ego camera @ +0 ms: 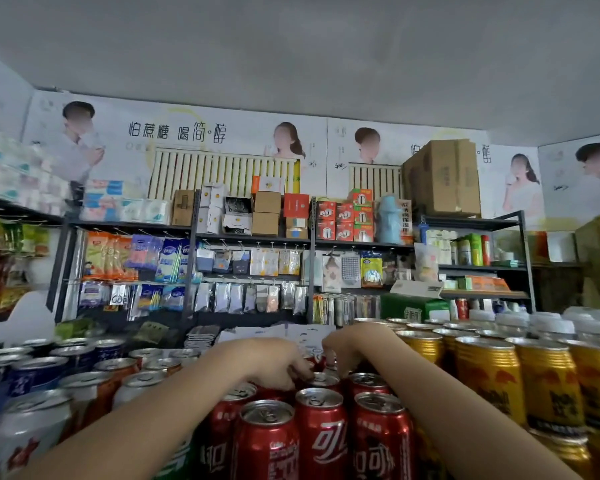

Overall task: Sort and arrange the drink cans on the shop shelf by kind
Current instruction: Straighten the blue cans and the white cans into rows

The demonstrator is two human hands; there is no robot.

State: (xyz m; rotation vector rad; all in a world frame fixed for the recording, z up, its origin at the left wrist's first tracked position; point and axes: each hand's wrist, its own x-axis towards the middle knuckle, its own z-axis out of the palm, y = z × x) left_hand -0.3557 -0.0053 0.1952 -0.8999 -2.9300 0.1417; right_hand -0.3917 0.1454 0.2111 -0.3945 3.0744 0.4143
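Both hands reach into the red cola cans (321,427) at six o'clock: the left hand (274,367) and right hand (340,351) each curl onto a rear can top. The step looks like squaring up the cola block; next, seat those cans upright, clear of the gold cans (487,379) at four o'clock.

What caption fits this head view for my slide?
Both hands, left hand and right hand, reach among red cola cans, gold cans alongside.

Both forearms are bare, with no sleeves, down to left hand (274,362) and right hand (347,348).
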